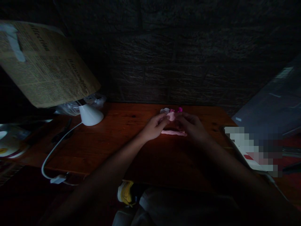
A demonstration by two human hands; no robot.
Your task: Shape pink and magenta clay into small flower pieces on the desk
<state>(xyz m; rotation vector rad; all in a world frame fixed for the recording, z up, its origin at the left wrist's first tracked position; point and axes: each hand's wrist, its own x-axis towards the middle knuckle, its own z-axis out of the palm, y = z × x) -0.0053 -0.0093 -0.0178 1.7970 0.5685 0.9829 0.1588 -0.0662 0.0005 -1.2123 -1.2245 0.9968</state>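
Between my two hands is a small, flattened pale pink piece of what looks like modelling clay (171,116). The fingertips of my left hand (154,126) pinch its left side. My right hand (191,125) has its fingers closed at the right side of the same piece. Just below the hands, a long pink clay strip (173,133) lies on the wooden table (113,141). Behind my fingers are a bright magenta piece (180,109) and a round greyish-white item (164,110), partly hidden. The scene is dim, so fine detail is lost.
A lamp with a newsprint shade (54,69) and white base (91,115) stands at the left, its white cord (47,157) hanging over the front edge. A partly blurred tablet-like device (252,158) lies at the right. A dark brick-patterned wall (160,53) rises behind the table.
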